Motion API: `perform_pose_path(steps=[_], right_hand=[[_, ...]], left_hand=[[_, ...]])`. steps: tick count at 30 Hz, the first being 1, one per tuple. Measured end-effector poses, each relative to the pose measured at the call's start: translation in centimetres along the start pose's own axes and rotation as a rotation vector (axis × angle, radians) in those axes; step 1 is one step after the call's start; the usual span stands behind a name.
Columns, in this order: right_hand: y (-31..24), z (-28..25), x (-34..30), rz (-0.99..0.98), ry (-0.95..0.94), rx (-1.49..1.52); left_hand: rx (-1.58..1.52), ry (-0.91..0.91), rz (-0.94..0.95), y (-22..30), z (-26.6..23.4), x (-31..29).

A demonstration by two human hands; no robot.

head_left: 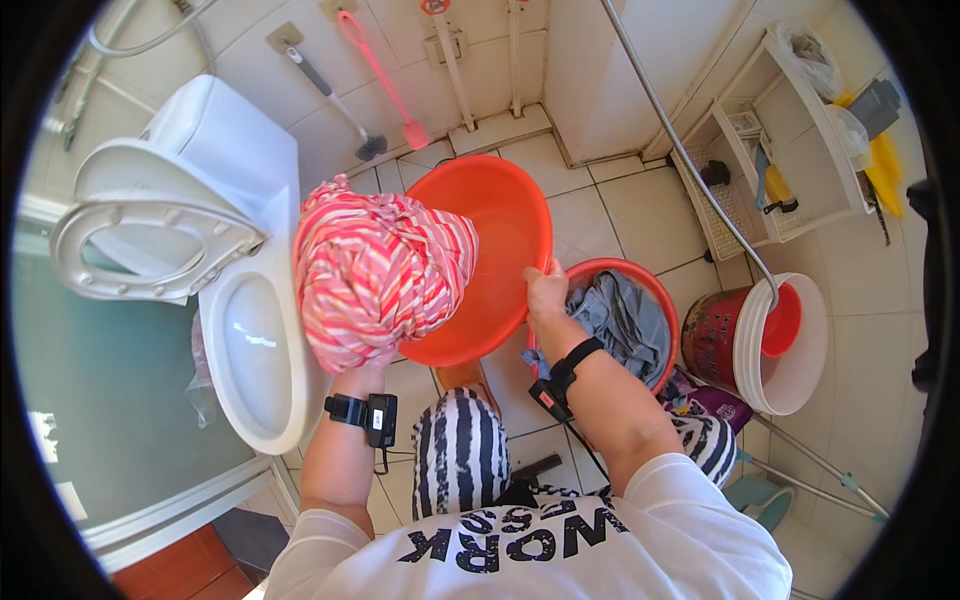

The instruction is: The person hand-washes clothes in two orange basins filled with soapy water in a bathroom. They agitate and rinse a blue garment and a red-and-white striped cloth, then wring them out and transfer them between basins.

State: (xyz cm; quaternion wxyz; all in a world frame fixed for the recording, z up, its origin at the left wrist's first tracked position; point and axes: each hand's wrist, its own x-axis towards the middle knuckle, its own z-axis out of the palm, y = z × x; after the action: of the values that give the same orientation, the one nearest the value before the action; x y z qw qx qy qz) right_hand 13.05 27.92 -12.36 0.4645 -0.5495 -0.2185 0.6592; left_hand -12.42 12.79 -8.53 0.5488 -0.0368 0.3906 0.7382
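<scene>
A bunched red, pink and white striped cloth (385, 270) is lifted over the left part of a large orange basin (500, 235). Beneath its near end is my left hand (368, 368), which holds it up; the fingers are buried in the folds. My right hand (546, 292) grips the basin's right rim, fingers wrapped over the edge. The visible inside of that basin shows only bare orange plastic. Just right of it, under my right forearm, a smaller red basin (660, 285) holds grey-blue cloth (622, 325).
A white toilet (252, 360) with raised seat stands close on the left. At right are stacked buckets (745, 345) and a white shelf rack (765, 130). A metal hose (690, 150) hangs down to the buckets. Brushes (335, 100) hang on the far wall.
</scene>
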Motion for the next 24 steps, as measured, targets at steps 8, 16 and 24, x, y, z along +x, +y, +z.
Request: perform_pose_path(steps=[8, 16, 24], right_hand=[[4.6, -0.1, 2.3, 0.163, -0.097, 0.143], [7.3, -1.7, 3.1, 0.258, -0.078, 0.113], [12.1, -6.6, 5.6, 0.213, -0.384, -0.399]], left_hand=[[0.228, 0.121, -0.083, -2.3, -1.5, 8.8], [0.456, 0.463, -0.034, -5.3, 0.6, 13.3], [0.774, 0.207, -0.082, -6.2, 2.2, 13.7]])
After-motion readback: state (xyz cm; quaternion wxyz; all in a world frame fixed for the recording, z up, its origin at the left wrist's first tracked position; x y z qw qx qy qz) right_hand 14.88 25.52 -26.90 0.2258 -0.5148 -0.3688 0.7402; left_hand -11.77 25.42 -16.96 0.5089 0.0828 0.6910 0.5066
